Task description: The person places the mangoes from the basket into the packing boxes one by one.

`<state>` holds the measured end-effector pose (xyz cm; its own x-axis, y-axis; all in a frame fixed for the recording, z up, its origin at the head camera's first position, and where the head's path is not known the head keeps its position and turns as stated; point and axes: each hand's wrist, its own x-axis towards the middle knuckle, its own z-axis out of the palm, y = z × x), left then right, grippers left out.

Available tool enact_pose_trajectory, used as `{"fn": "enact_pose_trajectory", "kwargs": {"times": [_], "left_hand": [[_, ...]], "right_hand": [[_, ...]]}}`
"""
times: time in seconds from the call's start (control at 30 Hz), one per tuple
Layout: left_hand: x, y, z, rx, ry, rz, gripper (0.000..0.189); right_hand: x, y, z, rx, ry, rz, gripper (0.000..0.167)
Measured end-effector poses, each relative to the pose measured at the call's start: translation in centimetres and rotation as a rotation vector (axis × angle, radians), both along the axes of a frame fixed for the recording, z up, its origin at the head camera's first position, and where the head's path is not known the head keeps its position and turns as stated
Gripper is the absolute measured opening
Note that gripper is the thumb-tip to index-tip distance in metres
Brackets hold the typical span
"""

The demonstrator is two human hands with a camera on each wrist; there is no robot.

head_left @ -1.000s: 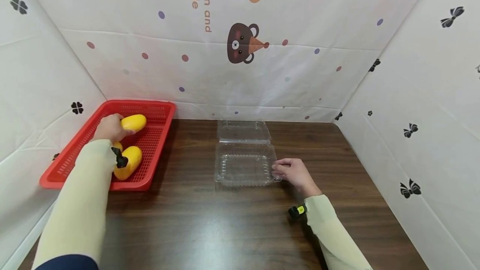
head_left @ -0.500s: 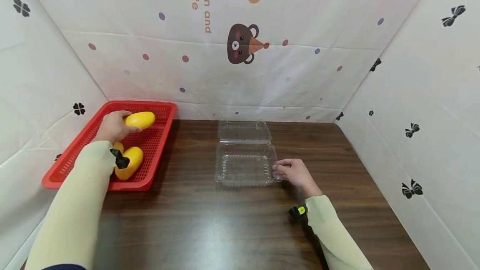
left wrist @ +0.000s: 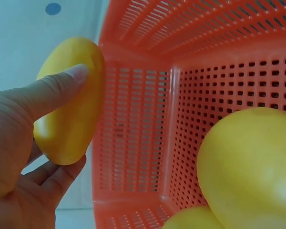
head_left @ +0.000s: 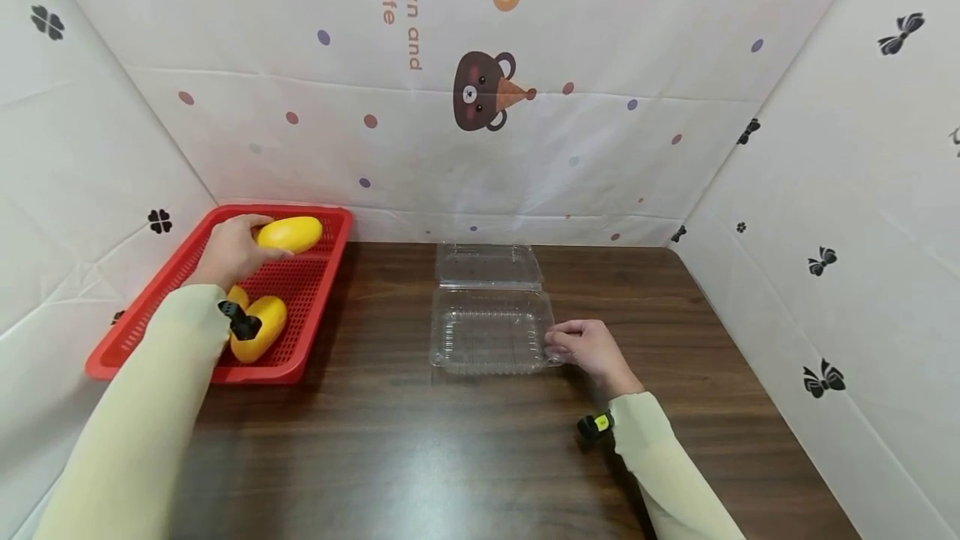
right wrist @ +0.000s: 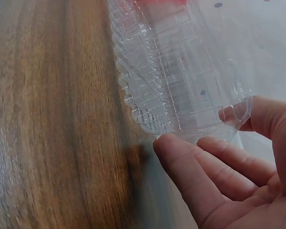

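My left hand grips a smooth yellow mango and holds it over the red plastic basket. The left wrist view shows the thumb across this mango and fingers beneath it, beside the basket's slotted wall. Two more mangoes lie in the basket, one large mango and another partly hidden by the wrist. My right hand pinches the right edge of a clear plastic clamshell box. In the right wrist view the thumb and fingers meet at a corner of the box, whose lid lies folded back.
A dark wood-grain table carries the basket at the left and the box in the middle. White printed sheets rise along the back and both sides, close behind the basket and the box lid.
My left hand has lifted the gripped mango and carried it slightly right and up within the basket's area. The right hand and the clamshell box have stayed in place.
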<state>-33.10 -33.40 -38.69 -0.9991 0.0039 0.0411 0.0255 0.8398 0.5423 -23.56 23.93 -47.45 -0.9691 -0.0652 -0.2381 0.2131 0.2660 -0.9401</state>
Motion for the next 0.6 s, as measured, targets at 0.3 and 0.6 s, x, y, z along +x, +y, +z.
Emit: {"fn": "enact_pose_trajectory", "kwargs": {"times": [0.3, 0.6], "left_hand": [[0.7, 1.3, 1.0, 0.027, 0.023, -0.031, 0.092], [1.7, 3.2, 2.1, 0.088, 0.108, -0.067, 0.085]], "right_hand": [[0.1, -0.1, -0.2, 0.006, 0.003, -0.023, 0.028], [0.3, -0.1, -0.2, -0.018, 0.012, -0.025, 0.028]]}}
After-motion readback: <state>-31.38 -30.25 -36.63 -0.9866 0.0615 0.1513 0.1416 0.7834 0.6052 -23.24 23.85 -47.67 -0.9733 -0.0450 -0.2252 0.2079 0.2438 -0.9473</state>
